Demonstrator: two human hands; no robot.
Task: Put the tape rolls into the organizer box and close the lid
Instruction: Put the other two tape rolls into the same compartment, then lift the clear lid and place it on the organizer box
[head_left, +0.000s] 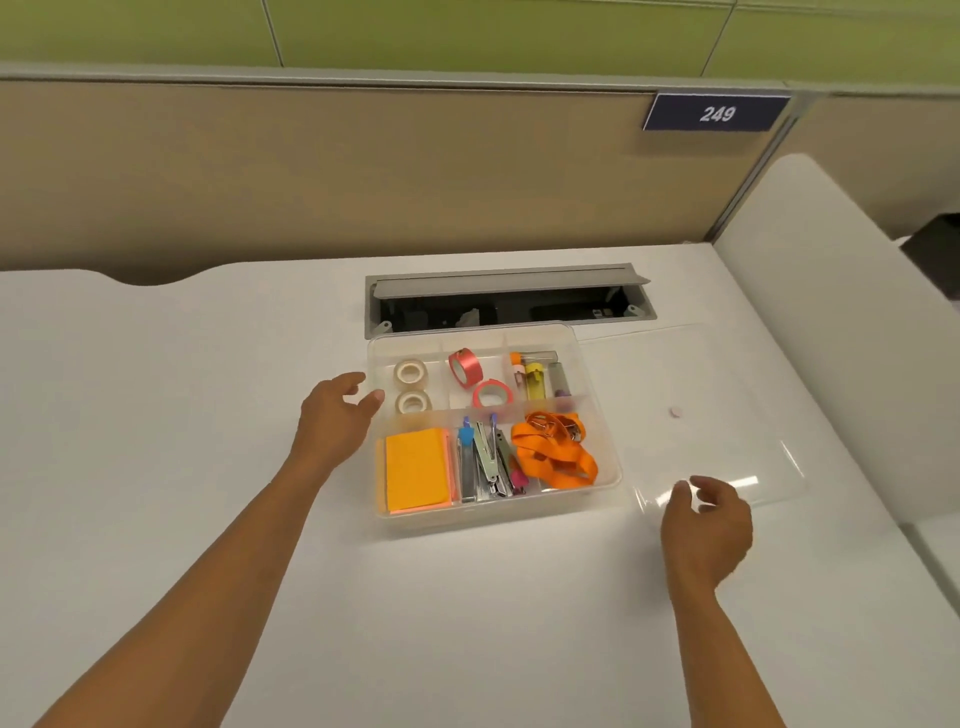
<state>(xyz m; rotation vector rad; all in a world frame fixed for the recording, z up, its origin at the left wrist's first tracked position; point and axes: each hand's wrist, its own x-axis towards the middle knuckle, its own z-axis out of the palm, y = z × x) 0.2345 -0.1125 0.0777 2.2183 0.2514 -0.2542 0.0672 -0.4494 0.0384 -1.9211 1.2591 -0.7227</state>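
Note:
The clear organizer box (597, 410) sits open on the white desk. Two clear tape rolls (411, 373) (413, 401) lie in its back left compartment. In the back middle compartment, one red tape roll (466, 367) leans on edge and another (492, 395) lies flat. The clear lid (711, 395) lies flat on the desk to the right of the box. My left hand (337, 415) hovers at the box's left wall, fingers apart, holding nothing. My right hand (709, 525) is at the lid's near edge, fingers curled loosely; whether it touches the lid is unclear.
The box's front compartments hold orange sticky notes (417, 470), staplers (485, 462) and an orange lanyard (553, 449); markers (535, 376) fill the back right. An open cable hatch (509, 304) lies behind the box. A partition wall stands at the back.

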